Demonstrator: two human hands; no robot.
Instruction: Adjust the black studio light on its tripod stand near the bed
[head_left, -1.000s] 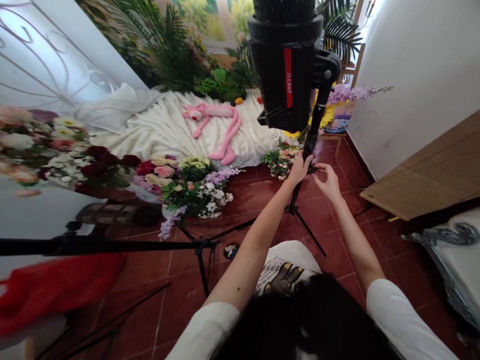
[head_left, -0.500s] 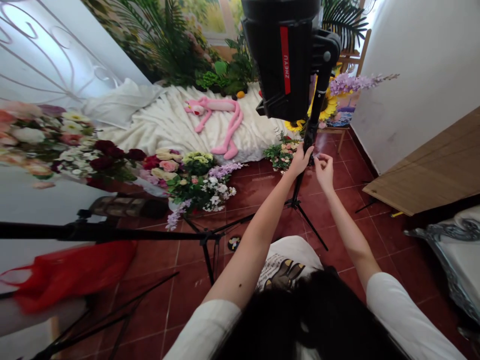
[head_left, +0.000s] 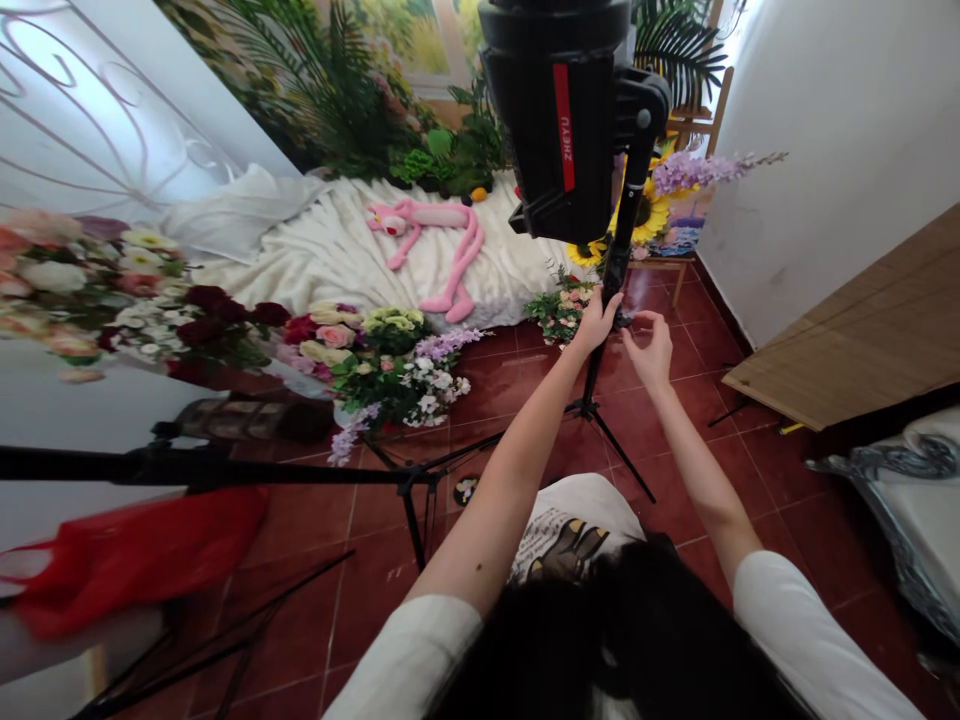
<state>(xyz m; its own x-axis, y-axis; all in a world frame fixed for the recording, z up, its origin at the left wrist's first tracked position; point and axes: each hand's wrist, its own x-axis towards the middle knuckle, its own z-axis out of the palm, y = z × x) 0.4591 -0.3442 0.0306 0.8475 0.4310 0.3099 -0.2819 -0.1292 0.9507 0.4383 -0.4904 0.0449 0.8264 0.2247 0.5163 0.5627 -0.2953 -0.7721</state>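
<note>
A black studio light [head_left: 566,130] with a red strip lettered ZHEYU is mounted on a black light stand [head_left: 592,375]. My left hand [head_left: 598,320] is wrapped around the stand's pole below the light. Just right of the pole, beside a small dark knob [head_left: 621,319], is my right hand [head_left: 651,348]. Its thumb and forefinger are apart and curved toward the knob, with nothing visible between them. Whether a fingertip touches the knob is hard to make out.
A pink plush toy [head_left: 439,215] lies on a cream blanket [head_left: 330,230]. Artificial flowers [head_left: 397,365] stand at left. Another black stand [head_left: 409,480] spreads its legs on the red tile floor [head_left: 480,580]. A wooden panel [head_left: 855,320] leans at right, near an ornate silver frame [head_left: 885,520].
My right thumb has dropped lower and away from the forefinger, widening the gap between them. My left hand keeps its hold on the pole. The whole view has shifted slightly.
</note>
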